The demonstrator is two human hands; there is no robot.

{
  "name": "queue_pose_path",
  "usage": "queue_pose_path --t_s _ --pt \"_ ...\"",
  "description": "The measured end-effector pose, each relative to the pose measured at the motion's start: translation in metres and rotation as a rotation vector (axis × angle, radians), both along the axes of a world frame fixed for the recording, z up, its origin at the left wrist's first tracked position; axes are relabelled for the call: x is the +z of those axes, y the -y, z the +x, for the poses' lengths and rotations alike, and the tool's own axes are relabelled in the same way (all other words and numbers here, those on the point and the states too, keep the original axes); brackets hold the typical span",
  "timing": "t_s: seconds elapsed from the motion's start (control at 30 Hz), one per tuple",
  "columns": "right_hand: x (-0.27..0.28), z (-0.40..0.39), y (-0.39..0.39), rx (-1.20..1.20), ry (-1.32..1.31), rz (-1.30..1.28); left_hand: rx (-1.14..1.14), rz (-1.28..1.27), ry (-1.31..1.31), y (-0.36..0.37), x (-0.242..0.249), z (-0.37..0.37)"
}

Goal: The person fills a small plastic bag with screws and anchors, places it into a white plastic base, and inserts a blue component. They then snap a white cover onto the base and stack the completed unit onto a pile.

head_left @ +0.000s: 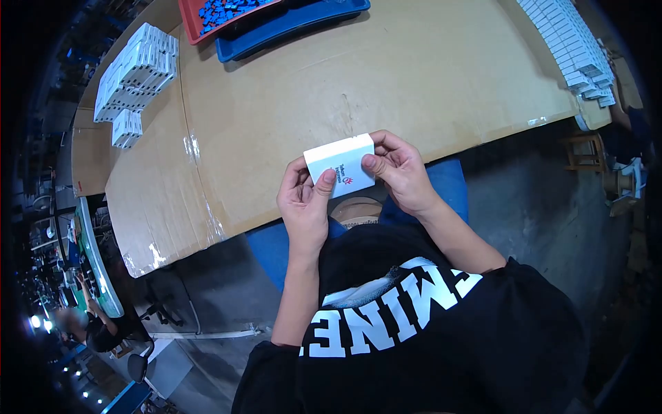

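Observation:
Between my two hands is a white box (350, 155) with a small red logo and dark print on its face. It is held just past the near edge of the cardboard-covered table (276, 131). My left hand (305, 190) grips its left side, thumb on the printed face and fingers behind. On the right end, my right hand (403, 172) holds it the same way, thumb pressed near the corner. The back of the box is hidden from me.
Stacked white boxes (138, 72) stand at the table's left, with long rows of white boxes (569, 41) at the far right. A red tray (196, 31) of small blue pieces overlaps a blue tray (296, 33) at the back. Another person (103, 331) sits far left.

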State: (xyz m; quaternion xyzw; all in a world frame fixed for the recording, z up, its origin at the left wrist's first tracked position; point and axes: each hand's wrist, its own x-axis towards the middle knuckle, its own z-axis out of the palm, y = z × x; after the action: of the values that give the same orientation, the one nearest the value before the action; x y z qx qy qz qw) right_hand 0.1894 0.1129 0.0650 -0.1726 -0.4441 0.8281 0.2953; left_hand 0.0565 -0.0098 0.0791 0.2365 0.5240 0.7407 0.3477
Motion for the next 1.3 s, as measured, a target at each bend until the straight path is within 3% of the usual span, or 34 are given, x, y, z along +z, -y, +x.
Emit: queue_pose_path --t_s 0.13,0.2,0.27,0.37,0.47,0.53,0.6,0.77,0.87,0.93,1.07,1.13,1.2,1.3 --pt "0.012 -0.009 0.006 0.014 0.045 -0.037 0.051 -0.028 0.15 -0.001 0.0 0.005" --pt "0.015 -0.009 0.01 0.0 0.0 0.008 0.162 0.142 0.336 -0.002 0.008 0.007" --pt "0.01 -0.008 0.01 0.005 -0.017 -0.002 0.153 0.148 0.328 -0.001 0.008 0.002" --pt "0.012 -0.006 0.008 -0.034 -0.052 0.017 0.154 0.072 -0.062 -0.005 0.021 0.0" --pt "0.006 0.001 0.002 0.004 -0.015 0.031 -0.034 -0.071 -0.236 0.005 0.019 -0.012" --pt "0.009 -0.002 0.005 -0.027 0.017 -0.01 -0.063 -0.148 -0.211 0.007 0.019 -0.014" --pt "0.009 -0.003 0.006 -0.06 0.05 -0.047 -0.145 -0.089 -0.015 0.007 0.014 -0.013" --pt "-0.001 0.002 0.0 -0.092 0.075 0.101 -0.123 -0.08 -0.015 0.004 0.005 -0.003" --pt "0.003 -0.005 -0.001 -0.067 0.101 0.029 -0.089 -0.141 0.018 -0.002 -0.002 -0.002" --pt "0.009 -0.01 0.006 -0.076 0.073 0.064 0.057 -0.012 0.393 -0.006 -0.001 0.004" --pt "0.007 -0.005 0.008 -0.063 0.09 0.125 -0.014 0.087 0.443 -0.005 0.0 -0.003" --pt "0.007 -0.006 0.003 -0.091 0.054 0.123 0.035 0.002 0.397 -0.006 0.008 -0.002" --pt "0.005 -0.002 -0.001 -0.127 0.021 0.121 0.043 -0.052 -0.075 -0.008 0.008 -0.002" --pt "0.004 0.003 -0.002 -0.108 0.095 0.233 -0.074 -0.052 -0.042 -0.004 0.01 -0.008"
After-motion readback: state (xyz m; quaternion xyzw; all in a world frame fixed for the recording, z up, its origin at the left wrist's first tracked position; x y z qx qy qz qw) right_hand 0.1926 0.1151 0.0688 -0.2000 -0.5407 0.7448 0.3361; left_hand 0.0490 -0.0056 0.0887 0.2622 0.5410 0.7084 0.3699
